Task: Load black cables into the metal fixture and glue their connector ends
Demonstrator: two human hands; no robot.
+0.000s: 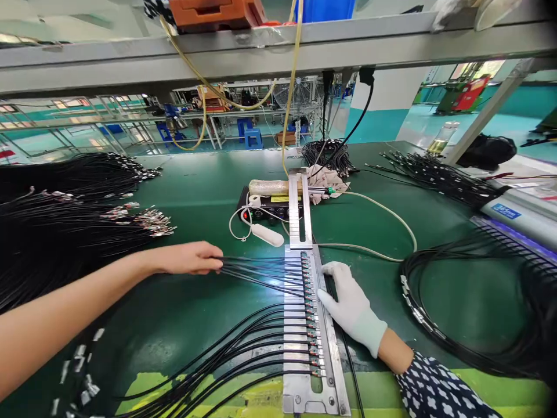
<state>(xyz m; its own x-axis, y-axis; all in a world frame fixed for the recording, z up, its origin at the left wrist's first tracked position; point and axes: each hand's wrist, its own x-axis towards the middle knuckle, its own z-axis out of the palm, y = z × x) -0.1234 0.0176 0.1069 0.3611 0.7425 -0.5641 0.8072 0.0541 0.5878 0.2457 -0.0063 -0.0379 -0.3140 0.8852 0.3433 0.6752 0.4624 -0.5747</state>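
My bare left hand (200, 259) is closed round several thin black cables (256, 268), gathered a little left of a long metal fixture (292, 383). These cables fan out into the upper slots of the fixture. Their ends sit in a row along its middle. More black cables (243, 342) curve into the lower slots from the left. My right hand (348, 302), in a white glove, rests against the fixture's right edge, thumb and fingers apart and holding nothing. A slotted metal frame (307, 220) extends from the fixture's far end.
Behind the fixture sit a black control box (270, 209) with a red light and a crumpled cloth (326, 180). Bundles of black cables (69, 215) lie at left. Coiled cables (418, 313) and a grey lamp unit (517, 209) are at right. A metal shelf beam (243, 55) crosses overhead.
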